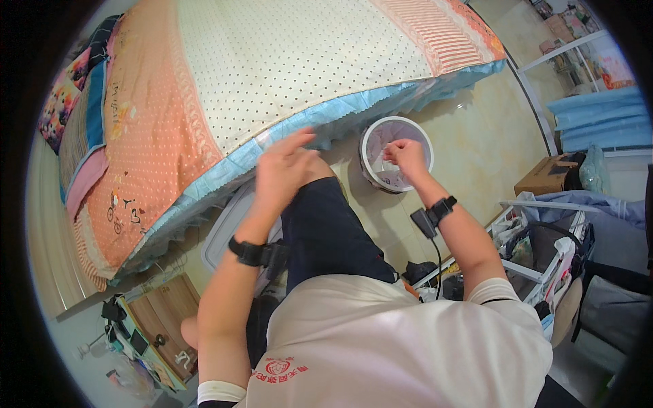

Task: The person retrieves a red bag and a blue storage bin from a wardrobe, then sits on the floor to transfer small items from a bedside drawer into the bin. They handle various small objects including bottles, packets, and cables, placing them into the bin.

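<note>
My right hand (pixel 406 157) is over a round waste bin (pixel 431 153) with a white rim, its thumb and fingers pinched together. White material shows inside the bin beside the fingertips, and I cannot tell whether the hand holds any of it. Blurred by motion, my left hand (pixel 285 171) is above my bent knee, near the bed's edge. Its fingers are spread and nothing shows in them. Each wrist wears a black strap with a small device.
Alongside stands a bed with a dotted bedspread (pixel 306 61) and a blue ruffled skirt. A grey plastic lid (pixel 229 224) lies partly under it. To the right are a white-framed rack (pixel 525 270) full of items and a cardboard box (pixel 543 173). A wooden cabinet (pixel 163 316) is at lower left.
</note>
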`<state>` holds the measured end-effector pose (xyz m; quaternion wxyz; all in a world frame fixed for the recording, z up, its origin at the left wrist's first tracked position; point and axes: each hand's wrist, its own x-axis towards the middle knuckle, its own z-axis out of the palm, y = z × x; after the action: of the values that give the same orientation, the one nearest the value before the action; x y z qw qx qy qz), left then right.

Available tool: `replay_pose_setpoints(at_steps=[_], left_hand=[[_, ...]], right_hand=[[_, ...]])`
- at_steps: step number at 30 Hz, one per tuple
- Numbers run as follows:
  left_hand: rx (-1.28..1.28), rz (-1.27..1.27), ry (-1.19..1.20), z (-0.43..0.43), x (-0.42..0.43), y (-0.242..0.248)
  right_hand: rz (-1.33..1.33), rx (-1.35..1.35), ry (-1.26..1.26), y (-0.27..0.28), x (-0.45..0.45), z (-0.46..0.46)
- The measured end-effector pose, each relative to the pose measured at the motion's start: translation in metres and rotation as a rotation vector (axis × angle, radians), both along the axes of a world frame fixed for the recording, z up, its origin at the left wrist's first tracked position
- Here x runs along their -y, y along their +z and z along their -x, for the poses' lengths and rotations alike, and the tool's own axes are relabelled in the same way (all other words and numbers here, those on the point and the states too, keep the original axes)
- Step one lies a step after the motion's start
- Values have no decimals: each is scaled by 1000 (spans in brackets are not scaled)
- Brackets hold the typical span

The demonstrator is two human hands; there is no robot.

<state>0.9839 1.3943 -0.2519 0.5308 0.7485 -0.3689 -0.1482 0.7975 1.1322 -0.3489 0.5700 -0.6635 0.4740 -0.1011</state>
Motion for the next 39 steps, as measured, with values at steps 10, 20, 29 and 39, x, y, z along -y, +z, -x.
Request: replay_pose_setpoints(at_steps=[10, 20, 29, 39], left_hand=[[-4, -591, 908, -6, -284, -167], [-528, -537, 1096, 63, -410, -303], [-556, -252, 1393, 54, -424, -334], [-648, -340, 1659, 83, -549, -331]], right_hand=[[842, -641, 457, -91, 77, 36], [473, -167, 185, -20, 38, -42], [157, 348, 704, 71, -191, -169], [360, -668, 1429, -111, -394, -209]])
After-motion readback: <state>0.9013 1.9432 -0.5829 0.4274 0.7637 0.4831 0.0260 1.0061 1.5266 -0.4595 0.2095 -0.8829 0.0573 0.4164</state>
